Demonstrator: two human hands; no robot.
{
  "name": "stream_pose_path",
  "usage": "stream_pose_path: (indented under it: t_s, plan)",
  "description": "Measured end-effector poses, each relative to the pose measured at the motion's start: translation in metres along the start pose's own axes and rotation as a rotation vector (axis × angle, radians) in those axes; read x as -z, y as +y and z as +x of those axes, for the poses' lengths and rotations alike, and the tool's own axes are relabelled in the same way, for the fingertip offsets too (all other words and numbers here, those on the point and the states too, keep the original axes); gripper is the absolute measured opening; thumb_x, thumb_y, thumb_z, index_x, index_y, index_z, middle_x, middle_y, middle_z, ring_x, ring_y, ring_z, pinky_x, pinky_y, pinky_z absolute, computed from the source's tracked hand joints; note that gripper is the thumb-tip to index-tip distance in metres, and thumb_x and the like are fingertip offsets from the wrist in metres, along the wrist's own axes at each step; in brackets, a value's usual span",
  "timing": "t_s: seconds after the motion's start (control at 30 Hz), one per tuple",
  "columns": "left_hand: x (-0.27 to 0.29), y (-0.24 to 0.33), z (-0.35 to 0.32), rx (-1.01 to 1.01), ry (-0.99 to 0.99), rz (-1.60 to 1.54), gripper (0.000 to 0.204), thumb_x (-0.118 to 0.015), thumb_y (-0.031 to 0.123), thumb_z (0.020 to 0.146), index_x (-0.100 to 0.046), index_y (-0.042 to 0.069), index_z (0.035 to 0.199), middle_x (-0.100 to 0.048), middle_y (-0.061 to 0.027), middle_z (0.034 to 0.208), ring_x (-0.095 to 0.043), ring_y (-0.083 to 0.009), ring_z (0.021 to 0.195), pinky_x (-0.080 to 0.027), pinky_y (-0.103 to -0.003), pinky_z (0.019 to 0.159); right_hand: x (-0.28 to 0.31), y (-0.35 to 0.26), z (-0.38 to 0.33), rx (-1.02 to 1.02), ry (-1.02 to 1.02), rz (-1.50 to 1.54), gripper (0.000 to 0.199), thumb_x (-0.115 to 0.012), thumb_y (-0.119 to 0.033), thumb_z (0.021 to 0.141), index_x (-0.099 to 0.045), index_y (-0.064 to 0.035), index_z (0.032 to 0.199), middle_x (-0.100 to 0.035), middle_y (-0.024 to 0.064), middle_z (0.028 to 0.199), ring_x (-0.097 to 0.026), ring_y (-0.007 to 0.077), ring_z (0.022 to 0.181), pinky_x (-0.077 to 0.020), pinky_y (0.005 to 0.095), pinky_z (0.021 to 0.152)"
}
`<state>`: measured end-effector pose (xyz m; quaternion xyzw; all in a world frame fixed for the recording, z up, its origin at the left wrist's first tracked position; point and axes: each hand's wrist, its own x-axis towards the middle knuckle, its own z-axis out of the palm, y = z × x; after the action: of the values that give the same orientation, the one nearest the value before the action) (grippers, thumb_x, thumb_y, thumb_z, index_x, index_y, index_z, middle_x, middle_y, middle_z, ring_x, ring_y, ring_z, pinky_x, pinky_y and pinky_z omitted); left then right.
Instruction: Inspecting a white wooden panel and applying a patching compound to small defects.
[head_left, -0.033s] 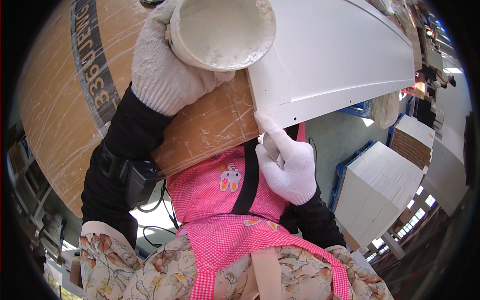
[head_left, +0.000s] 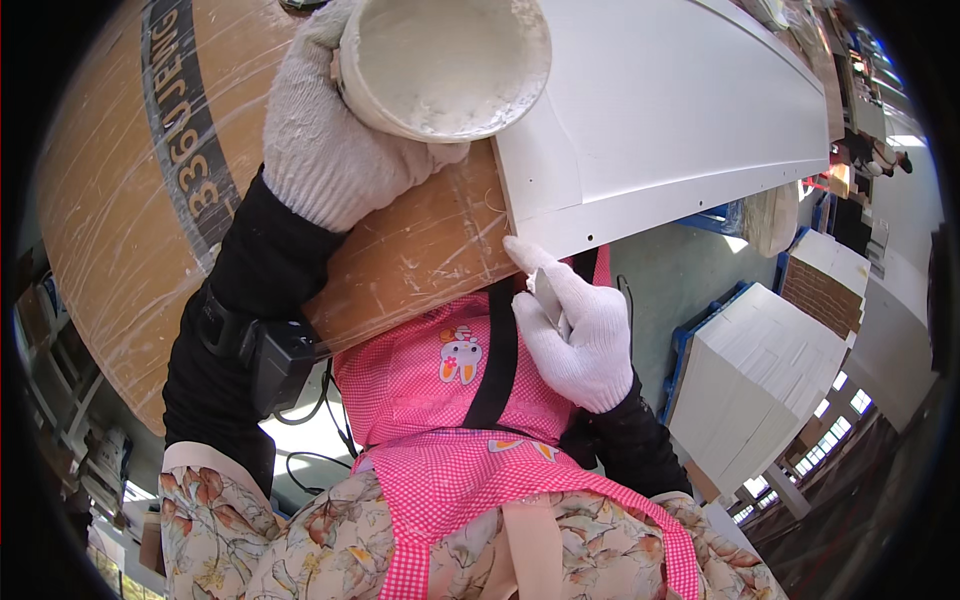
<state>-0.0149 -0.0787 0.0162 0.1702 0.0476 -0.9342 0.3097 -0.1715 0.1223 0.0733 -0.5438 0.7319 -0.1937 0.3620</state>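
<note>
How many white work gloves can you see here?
2: one on the left hand, gripping a white tub; one on the right hand, at the white panel edge. None seem hidden.

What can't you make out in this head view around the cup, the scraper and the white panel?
- Tool in the right hand: the glove hides most of it; only a thin pale blade shows.
- Cup: the left hand hides its outer wall, and the picture's top edge cuts off its rim.
- White panel: its far end blurs toward the rim.
- Panel underside: hidden.

Pink checked apron [head_left: 440, 400], stacked white boards [head_left: 760, 370] (on blue frame)
</note>
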Motion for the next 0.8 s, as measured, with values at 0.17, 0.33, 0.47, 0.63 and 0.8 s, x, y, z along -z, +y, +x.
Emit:
stream_pose_path:
  t_s: [0.17, 0.33, 0.47, 0.63, 0.8]
  plan:
    - [0.003, 0.002, -0.001, -0.01, -0.02, 0.026, 0.058, -0.043, 0.05, 0.098, -0.056, 0.009, 0.137, -0.056, -0.0193, 0.142, -0.06, -0.0355, 0.124, -0.048, -0.052, 0.096, 0.003, 0.01, -0.011, -0.07, 0.08, 0.24, 0.039, -0.062, 0.0, 0.09, -0.066, -0.0004, 0.129, -0.056, -0.0005, 0.066, -0.046, 0.0018, 0.056, -0.0389, 0.0203, 0.054]
    - [0.007, 0.002, 0.002, -0.028, -0.044, 0.051, 0.061, -0.043, 0.052, 0.098, -0.054, 0.009, 0.139, -0.052, -0.0209, 0.144, -0.059, -0.0353, 0.123, -0.048, -0.048, 0.091, 0.003, 0.02, -0.002, -0.063, 0.17, 0.197, 0.044, -0.063, -0.001, 0.09, -0.063, -0.0002, 0.134, -0.054, 0.0007, 0.064, -0.046, 0.0027, 0.056, -0.0393, 0.0207, 0.055]
    - [0.01, 0.002, 0.001, -0.046, -0.054, 0.071, 0.063, -0.042, 0.054, 0.098, -0.052, 0.008, 0.14, -0.05, -0.0222, 0.146, -0.059, -0.0351, 0.123, -0.048, -0.045, 0.087, -0.001, 0.013, 0.006, -0.039, 0.128, 0.12, 0.049, -0.064, -0.001, 0.089, -0.061, -0.0021, 0.137, -0.061, 0.0056, 0.067, -0.053, 0.0052, 0.056, -0.0442, 0.0233, 0.055]
    - [0.012, 0.003, 0.002, -0.057, -0.073, 0.091, 0.065, -0.041, 0.055, 0.098, -0.05, 0.008, 0.142, -0.047, -0.0238, 0.148, -0.058, -0.0349, 0.123, -0.049, -0.041, 0.081, -0.006, 0.016, 0.007, 0.035, 0.074, 0.135, 0.043, -0.067, -0.003, 0.088, -0.066, -0.0029, 0.131, -0.066, 0.0081, 0.069, -0.057, 0.0061, 0.057, -0.0473, 0.0245, 0.057]
    - [0.017, 0.003, 0.004, -0.063, -0.095, 0.114, 0.068, -0.041, 0.057, 0.099, -0.048, 0.008, 0.144, -0.043, -0.0255, 0.151, -0.058, -0.0347, 0.123, -0.049, -0.037, 0.076, 0.0, 0.02, 0.0, -0.065, -0.008, 0.275, 0.029, -0.064, -0.003, 0.091, -0.071, 0.0006, 0.119, -0.068, 0.0035, 0.074, -0.054, 0.0034, 0.057, -0.0452, 0.0206, 0.057]
